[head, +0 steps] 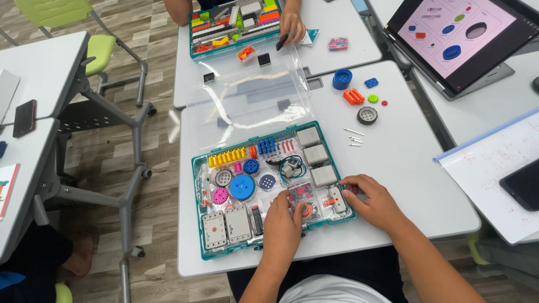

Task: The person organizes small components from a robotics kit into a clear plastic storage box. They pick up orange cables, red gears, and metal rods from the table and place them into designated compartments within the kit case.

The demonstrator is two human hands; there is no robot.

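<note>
The person's two hands work at the near right corner of the teal parts tray (196, 168), which lies open on the white table (410, 168) with its clear lid (247, 98) folded back on the far side.

The left hand (282, 221) reaches into the tray's near right compartments, fingers curled down over a small orange part (306, 211) in that corner. The fingertips hide most of the piece, so whether they pinch it or only rest on it cannot be told; the hand looks loosely closed rather than spread. The orange part lies just ahead of and slightly to the right of those fingertips, touching or nearly so.

The right hand (376, 203) sits at the tray's right rim, just outside it, fingers bent and close together. Its fingertips meet a small white block with orange marks (337, 198) standing in the tray's rightmost compartment. That block's long axis runs from the tray's near edge toward its far edge, and it lies directly to the left of the right hand's fingertips, so the right hand is much the nearer to it.

Farther back in the tray are grey square blocks (317, 154), a large blue wheel (242, 187) and a row of yellow connectors (227, 157). Beyond the tray's far right corner, well apart from both hands, lie metal pins (353, 138), a black tyre (367, 115) and orange pieces (353, 96).
</note>
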